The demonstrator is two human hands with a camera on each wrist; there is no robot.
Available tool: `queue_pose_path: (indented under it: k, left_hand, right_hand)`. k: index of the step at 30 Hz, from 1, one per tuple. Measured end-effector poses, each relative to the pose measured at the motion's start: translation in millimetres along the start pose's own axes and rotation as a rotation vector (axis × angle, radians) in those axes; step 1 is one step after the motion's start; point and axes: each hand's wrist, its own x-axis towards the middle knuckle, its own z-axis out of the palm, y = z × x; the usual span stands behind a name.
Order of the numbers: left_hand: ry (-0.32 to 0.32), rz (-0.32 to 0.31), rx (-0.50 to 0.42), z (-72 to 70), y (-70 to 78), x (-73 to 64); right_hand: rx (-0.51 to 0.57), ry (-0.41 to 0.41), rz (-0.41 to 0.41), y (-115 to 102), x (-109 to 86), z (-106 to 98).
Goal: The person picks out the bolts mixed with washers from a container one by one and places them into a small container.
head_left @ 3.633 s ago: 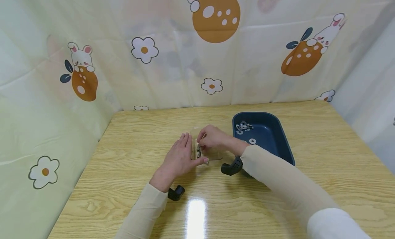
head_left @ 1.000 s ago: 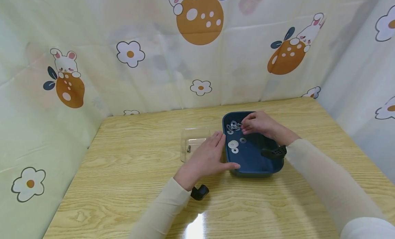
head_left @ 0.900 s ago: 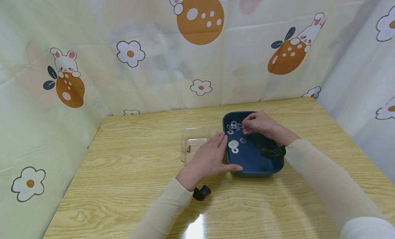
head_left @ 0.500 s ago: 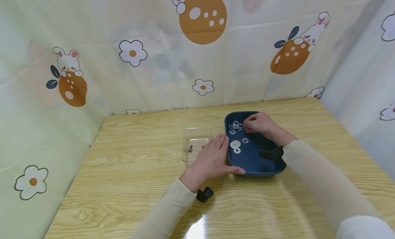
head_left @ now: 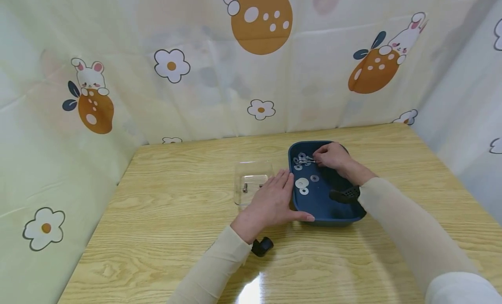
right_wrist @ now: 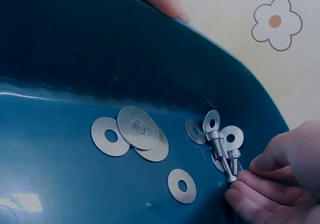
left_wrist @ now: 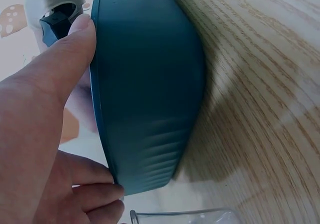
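Observation:
My left hand lies against the near-left side of a dark blue bin, fingers straight along the rim and thumb spread over the near corner. In the left wrist view the fingertips rest at the bin's rim. Inside the bin, my right hand has thumb and fingertips pinched at the end of a bolt. Short silver bolts and several flat washers lie beside its fingertips. Left of the bin stands a clear plastic box holding a bolt and another partly hidden by my left hand.
Larger washers overlap on the bin floor nearer me. A wood-grain table supports everything. A printed curtain hangs at the back and sides. Black wrist mounts stick out beneath my wrists.
Both hands were over the clear box 3.6 seconds ago. Since then they have moved right, the left to the bin's rim, the right among the bolts. Lately they have barely shifted.

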Motion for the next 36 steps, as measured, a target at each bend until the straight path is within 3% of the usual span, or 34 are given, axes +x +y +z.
queue_pose_path:
  k: [6, 14, 21, 25, 36]
  left_hand:
    - [-0.002, -0.006, -0.013, -0.3, -0.4, -0.6]
    - [-0.013, -0.014, -0.024, -0.6, -1.4, -1.1]
    - [-0.009, 0.001, -0.013, -1.0, -1.2, -0.5]
    - [-0.01, 0.002, -0.01, -1.6, -0.2, -0.1]
    - [-0.009, 0.0, -0.029, -2.7, 0.0, 0.1]
  right_hand:
    - [-0.011, -0.039, 0.015, -1.5, -1.1, 2.5]
    - [0.054, -0.116, 0.033, -6.8, -2.3, 9.0]
    - [0.034, -0.066, 0.052, -12.4, 0.0, 15.9]
    - [0.074, -0.052, 0.058, -14.3, 1.8, 19.5]
    - [0.195, -0.115, 0.071, -14.7, 6.6, 29.2]
